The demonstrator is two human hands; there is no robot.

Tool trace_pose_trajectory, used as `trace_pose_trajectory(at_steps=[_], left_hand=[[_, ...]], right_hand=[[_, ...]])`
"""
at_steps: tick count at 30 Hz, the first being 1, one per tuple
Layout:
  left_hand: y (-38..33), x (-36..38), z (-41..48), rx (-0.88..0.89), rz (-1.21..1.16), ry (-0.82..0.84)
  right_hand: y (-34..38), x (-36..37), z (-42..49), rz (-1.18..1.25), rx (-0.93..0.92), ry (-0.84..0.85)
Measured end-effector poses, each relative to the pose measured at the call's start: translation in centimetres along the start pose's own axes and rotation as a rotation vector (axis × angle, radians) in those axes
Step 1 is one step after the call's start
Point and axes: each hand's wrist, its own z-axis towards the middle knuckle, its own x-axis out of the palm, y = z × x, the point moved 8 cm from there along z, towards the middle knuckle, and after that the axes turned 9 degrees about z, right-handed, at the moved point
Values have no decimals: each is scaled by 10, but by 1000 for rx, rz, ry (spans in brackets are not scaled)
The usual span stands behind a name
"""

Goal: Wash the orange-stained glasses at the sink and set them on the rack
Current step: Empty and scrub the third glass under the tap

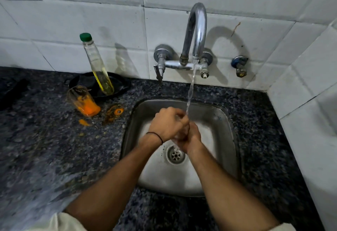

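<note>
Over the steel sink [232, 139], your hands meet under a thin stream of water [191, 88] falling from the curved tap [197, 30]. Your left hand [166, 123], a black band [155, 135] at its wrist, lies on top with fingers curled. Your right hand [191, 138] sits just below and against it, its fingers also folded in. Something pale and blurred shows between them, but it cannot be told whether either hand has hold of a glass or only of the other hand. Water runs off beneath them toward the drain [175, 155].

An orange-stained glass [83, 101] stands on the dark speckled bench [45, 148] to the left of the sink, well apart from your hands, with orange residue pooled at its base. Orange splashes [114, 112] mark the bench between it and the sink. Just behind the glass is a black pan [121, 83], and a clear bottle [98, 66] with a green cap and yellowish liquid stands in it. White tiles [91, 21] back the bench, and a small valve [239, 65] juts from the wall right of the tap.
</note>
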Motion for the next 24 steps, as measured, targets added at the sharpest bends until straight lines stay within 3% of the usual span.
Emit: trace_pose_trajectory(at_steps=[3,5,8,11,14,16,18,20,24], left_hand=[[-13,3,1,34,155,-51],[-4,6,6,4,79,68],[27,21,1,-118,-240,391],[47,53,-26,-227,-615,661],[46,81,-44,-273,-957,727],[40,91,-49,-261,-1133,743],[32,93,-47,-210,-1229,713],[27,87,-38,-133,-1158,556],[25,67,-15,-132,-762,99]], right_hand=[[-5,7,7,-37,35,71],[0,1,7,-162,35,15],[25,-9,5,-409,-45,-43],[55,18,-11,-820,-294,111],[56,51,-31,-1205,-426,328],[53,62,-42,-1338,-466,409],[56,69,-50,-1399,-517,440],[59,75,-59,-1529,-638,389],[64,75,-74,-1753,-902,27]])
